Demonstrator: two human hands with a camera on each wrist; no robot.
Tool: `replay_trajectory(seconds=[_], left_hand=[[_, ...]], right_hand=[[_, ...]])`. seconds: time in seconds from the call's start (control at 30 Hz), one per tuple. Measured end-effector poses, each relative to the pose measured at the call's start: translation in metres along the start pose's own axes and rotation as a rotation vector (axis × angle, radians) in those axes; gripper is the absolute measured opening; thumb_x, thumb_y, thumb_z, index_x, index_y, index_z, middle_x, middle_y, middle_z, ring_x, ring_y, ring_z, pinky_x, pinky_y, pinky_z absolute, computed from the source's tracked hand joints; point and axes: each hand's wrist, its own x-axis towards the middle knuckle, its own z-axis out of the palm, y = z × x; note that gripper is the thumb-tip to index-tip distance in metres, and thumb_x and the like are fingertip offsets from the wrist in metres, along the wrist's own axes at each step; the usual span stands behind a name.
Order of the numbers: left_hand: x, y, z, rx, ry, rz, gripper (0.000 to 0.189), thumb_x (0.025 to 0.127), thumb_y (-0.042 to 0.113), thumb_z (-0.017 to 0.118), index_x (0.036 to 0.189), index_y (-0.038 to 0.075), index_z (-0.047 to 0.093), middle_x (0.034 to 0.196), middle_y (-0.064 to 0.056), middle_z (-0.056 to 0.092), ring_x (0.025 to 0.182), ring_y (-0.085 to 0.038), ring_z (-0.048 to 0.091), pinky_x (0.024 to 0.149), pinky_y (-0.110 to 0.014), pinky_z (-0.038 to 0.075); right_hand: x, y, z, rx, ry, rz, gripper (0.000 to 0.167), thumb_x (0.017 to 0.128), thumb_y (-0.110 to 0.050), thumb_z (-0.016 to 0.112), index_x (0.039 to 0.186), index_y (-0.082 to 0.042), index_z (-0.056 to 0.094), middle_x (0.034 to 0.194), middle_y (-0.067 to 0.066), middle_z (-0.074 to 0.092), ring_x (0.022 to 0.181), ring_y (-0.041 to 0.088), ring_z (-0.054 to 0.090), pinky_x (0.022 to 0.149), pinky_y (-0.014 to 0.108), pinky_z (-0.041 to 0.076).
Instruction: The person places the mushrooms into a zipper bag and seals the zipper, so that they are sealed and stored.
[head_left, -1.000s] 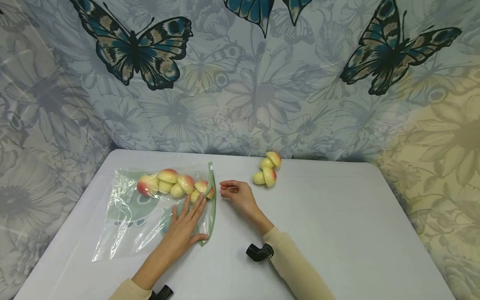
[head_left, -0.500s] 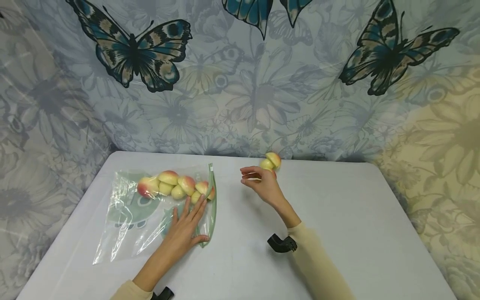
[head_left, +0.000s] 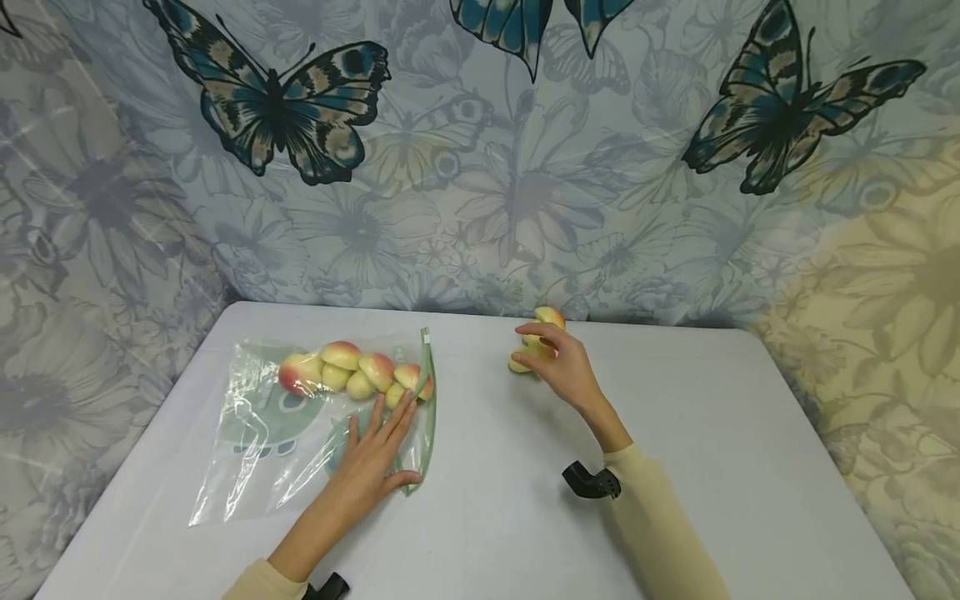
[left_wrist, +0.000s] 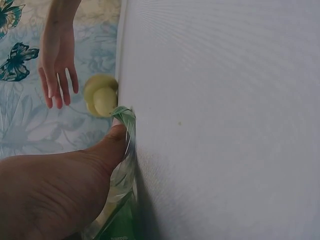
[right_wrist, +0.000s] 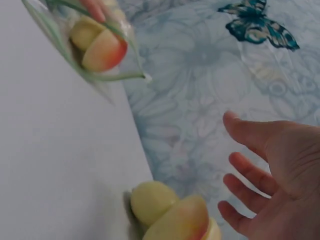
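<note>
A clear zip bag [head_left: 251, 492] with green print and a green edge lies on the left of the table. Inside it sit several yellow-and-red toy mushrooms [head_left: 341, 356] in a row. My left hand [head_left: 363, 471] rests on the bag near its opening, fingers spread; its thumb touches the green edge [left_wrist: 127, 120]. Two more mushrooms lie together at the table's back edge, a rear one [head_left: 551, 316] and a front one [head_left: 519, 362] partly hidden by my right hand [head_left: 567, 375]. In the right wrist view, that hand's parted fingers hover beside a mushroom [right_wrist: 175, 220], holding nothing.
The white table [head_left: 480, 533] backs onto a patterned cloth [head_left: 525, 208] with butterflies, which also hangs on both sides. A black wrist camera mount [head_left: 592, 481] juts from the right sleeve, another [head_left: 327, 587] from the left.
My right hand has moved from beside the bag's opening, right and slightly away from me, to the two loose mushrooms. The left hand has stayed on the bag.
</note>
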Motion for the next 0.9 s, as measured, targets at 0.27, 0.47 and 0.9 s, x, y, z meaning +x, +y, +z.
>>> replay_trajectory(seconds=[0.27, 0.47, 0.9], left_hand=[[0.000, 0.000, 0.001, 0.013, 0.000, 0.007, 0.106, 0.073, 0.041, 0.079, 0.156, 0.007, 0.022, 0.165, -0.004, 0.012, 0.146, -0.045, 0.008, 0.104, -0.076, 0.015], [0.000, -0.001, -0.001, 0.014, 0.002, 0.014, 0.106, 0.073, 0.040, 0.079, 0.156, 0.007, 0.023, 0.164, -0.005, 0.012, 0.146, -0.045, 0.009, 0.103, -0.077, 0.016], [0.001, -0.003, 0.000, 0.030, 0.022, 0.027, 0.105, 0.071, 0.041, 0.080, 0.154, 0.005, 0.027, 0.164, -0.006, 0.014, 0.145, -0.047, 0.013, 0.100, -0.078, 0.020]], right_hand=[[-0.001, 0.020, -0.012, -0.033, 0.035, 0.040, 0.034, 0.085, -0.007, 0.075, 0.118, 0.000, 0.067, 0.119, 0.017, 0.066, 0.115, 0.035, 0.057, 0.100, 0.053, 0.044], [-0.003, 0.030, -0.017, -0.053, 0.006, 0.089, 0.036, 0.088, -0.005, 0.072, 0.122, 0.002, 0.065, 0.123, 0.019, 0.064, 0.120, 0.037, 0.055, 0.102, 0.053, 0.043], [-0.009, 0.043, -0.018, 0.128, -0.087, 0.208, 0.053, 0.087, 0.003, 0.070, 0.136, 0.010, 0.050, 0.140, 0.027, 0.049, 0.134, 0.039, 0.043, 0.102, 0.045, 0.045]])
